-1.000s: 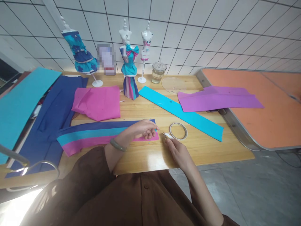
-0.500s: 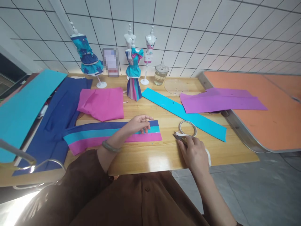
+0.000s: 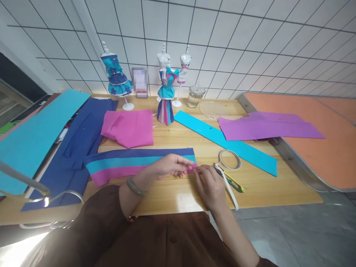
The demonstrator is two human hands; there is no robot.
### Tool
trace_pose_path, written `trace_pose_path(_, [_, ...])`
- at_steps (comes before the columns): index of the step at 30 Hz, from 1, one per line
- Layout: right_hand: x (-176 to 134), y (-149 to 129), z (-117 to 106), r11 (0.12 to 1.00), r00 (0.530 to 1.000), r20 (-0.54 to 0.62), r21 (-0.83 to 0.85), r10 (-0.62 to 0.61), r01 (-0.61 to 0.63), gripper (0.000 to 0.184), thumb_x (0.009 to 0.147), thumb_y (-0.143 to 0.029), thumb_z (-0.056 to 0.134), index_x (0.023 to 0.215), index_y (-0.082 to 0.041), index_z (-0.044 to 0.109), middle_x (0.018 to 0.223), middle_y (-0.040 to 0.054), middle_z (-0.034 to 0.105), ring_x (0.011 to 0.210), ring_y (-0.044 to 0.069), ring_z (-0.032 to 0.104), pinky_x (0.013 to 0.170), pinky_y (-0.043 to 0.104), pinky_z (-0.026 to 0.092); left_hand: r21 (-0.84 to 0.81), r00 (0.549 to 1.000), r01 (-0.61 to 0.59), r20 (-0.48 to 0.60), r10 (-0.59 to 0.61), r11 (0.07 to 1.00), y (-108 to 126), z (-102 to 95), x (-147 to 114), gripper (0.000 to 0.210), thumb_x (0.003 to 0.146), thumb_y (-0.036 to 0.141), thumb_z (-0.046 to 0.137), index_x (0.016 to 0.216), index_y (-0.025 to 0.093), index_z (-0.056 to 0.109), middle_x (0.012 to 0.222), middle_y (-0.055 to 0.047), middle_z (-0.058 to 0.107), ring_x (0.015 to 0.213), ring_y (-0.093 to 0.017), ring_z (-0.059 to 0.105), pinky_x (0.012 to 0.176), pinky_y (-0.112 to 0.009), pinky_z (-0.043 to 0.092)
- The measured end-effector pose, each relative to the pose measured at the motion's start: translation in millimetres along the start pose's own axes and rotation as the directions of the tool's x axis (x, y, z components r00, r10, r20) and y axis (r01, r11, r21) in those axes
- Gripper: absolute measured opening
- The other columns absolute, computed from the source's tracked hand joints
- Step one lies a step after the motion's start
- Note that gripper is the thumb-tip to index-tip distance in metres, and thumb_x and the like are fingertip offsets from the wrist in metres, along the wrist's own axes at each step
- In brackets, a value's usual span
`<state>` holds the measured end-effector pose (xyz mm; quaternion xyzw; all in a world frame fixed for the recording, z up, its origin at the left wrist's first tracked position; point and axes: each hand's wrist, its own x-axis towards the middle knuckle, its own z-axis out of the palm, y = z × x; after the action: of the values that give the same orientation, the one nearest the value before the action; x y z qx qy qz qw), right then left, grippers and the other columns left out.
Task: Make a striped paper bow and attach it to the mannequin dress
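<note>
A fabric strip [image 3: 122, 160] in navy, turquoise and pink bands lies lengthwise on the wooden table. Over its right end rests my left hand [image 3: 171, 165], fingers stretched loosely toward the right. At the strip's pink corner my right hand [image 3: 210, 185] is closed, fingertips pinched together at the edge; what lies exactly between them is hidden. Just right of that hand lie thread snips [image 3: 236, 182] with yellow and green handles. A narrow white tape end [image 3: 231, 193] crosses them, beside a tape roll [image 3: 230, 159].
Behind the strip lie pink fabric [image 3: 129, 128], a turquoise strip [image 3: 200, 128] and purple fabric [image 3: 272, 126]. Small dressed mannequins [image 3: 167, 91] and a lidded glass [image 3: 196, 97] stand at the back. Navy fabric [image 3: 75, 144] and a lamp arm [image 3: 23, 178] are on the left.
My right hand has let go of the snips, which now lie on the table, and moved left to the strip's corner. My left hand has lowered onto the strip's end. The view has shifted slightly.
</note>
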<state>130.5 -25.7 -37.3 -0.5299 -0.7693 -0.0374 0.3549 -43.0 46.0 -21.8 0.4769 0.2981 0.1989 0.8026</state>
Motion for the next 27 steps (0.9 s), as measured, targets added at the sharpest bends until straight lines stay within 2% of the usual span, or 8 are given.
trace_pose_path(5, [-1.7, 1.3, 11.6, 0.999, 0.999, 0.001, 0.010, 0.039, -0.039, 0.012, 0.083, -0.019, 0.049, 0.093, -0.017, 0.056, 0.085, 0.0075, 0.063, 0.078, 0.016, 0.060, 0.064, 0.025, 0.047, 0.019, 1.000, -0.016, 0.015, 0.016, 1.000, -4.4, 0.3, -0.5, 0.037, 0.067, 0.019, 0.063, 0.104, 0.014, 0.062, 0.094, -0.009, 0.059, 0.056, -0.005, 0.049, 0.053, -0.022, 0.037])
trace_pose_path(11, [-4.8, 4.0, 13.4, 0.997, 0.998, -0.043, -0.066, -0.043, 0.040, 0.016, 0.083, -0.017, 0.048, 0.096, -0.016, 0.058, 0.088, 0.0091, 0.066, 0.081, 0.017, 0.062, 0.066, 0.026, 0.049, 0.041, 0.999, -0.023, 0.028, 0.021, 0.999, -4.8, 3.3, -0.4, 0.029, 0.069, 0.020, 0.062, 0.096, 0.011, 0.063, 0.084, -0.005, 0.057, 0.054, -0.005, 0.047, 0.053, -0.022, 0.038])
trace_pose_path(15, [-4.9, 5.0, 14.2, 0.991, 0.994, -0.068, -0.111, -0.087, 0.079, 0.016, 0.082, -0.016, 0.050, 0.094, -0.016, 0.060, 0.087, 0.0085, 0.067, 0.076, 0.016, 0.063, 0.066, 0.025, 0.049, 0.114, 0.998, -0.046, 0.056, 0.040, 0.992, -2.2, 5.8, -2.9, 0.023, 0.071, 0.020, 0.058, 0.093, 0.011, 0.061, 0.077, -0.002, 0.054, 0.052, -0.005, 0.047, 0.053, -0.023, 0.039])
trace_pose_path(20, [-7.0, 5.4, 17.1, 0.986, 0.998, -0.046, -0.161, -0.051, 0.043, 0.018, 0.083, -0.018, 0.048, 0.093, -0.016, 0.063, 0.085, 0.0091, 0.068, 0.074, 0.017, 0.063, 0.065, 0.026, 0.047, 0.210, 0.993, -0.080, 0.100, 0.060, 0.974, -0.7, 11.7, -6.4, 0.017, 0.074, 0.018, 0.053, 0.089, 0.012, 0.057, 0.079, -0.002, 0.053, 0.054, -0.005, 0.047, 0.052, -0.021, 0.040])
trace_pose_path(23, [-8.5, 5.9, 18.2, 0.981, 0.999, -0.027, -0.191, -0.028, 0.022, 0.018, 0.083, -0.019, 0.048, 0.092, -0.015, 0.063, 0.081, 0.0084, 0.068, 0.070, 0.016, 0.063, 0.063, 0.026, 0.046, 0.226, 0.990, -0.051, 0.143, 0.019, 0.973, -3.1, 14.8, -6.3, 0.025, 0.074, 0.015, 0.050, 0.099, 0.012, 0.052, 0.073, 0.001, 0.050, 0.051, -0.005, 0.045, 0.048, -0.019, 0.038])
trace_pose_path(27, [-9.5, 5.5, 17.4, 0.986, 1.000, -0.025, -0.164, -0.013, 0.008, 0.017, 0.082, -0.018, 0.048, 0.089, -0.015, 0.063, 0.078, 0.0077, 0.068, 0.067, 0.016, 0.061, 0.061, 0.025, 0.044, 0.235, 0.984, -0.072, 0.177, 0.030, 0.969, -7.5, 15.1, -5.4, 0.039, 0.073, 0.012, 0.049, 0.112, 0.014, 0.047, 0.076, 0.000, 0.050, 0.050, -0.004, 0.044, 0.045, -0.019, 0.037])
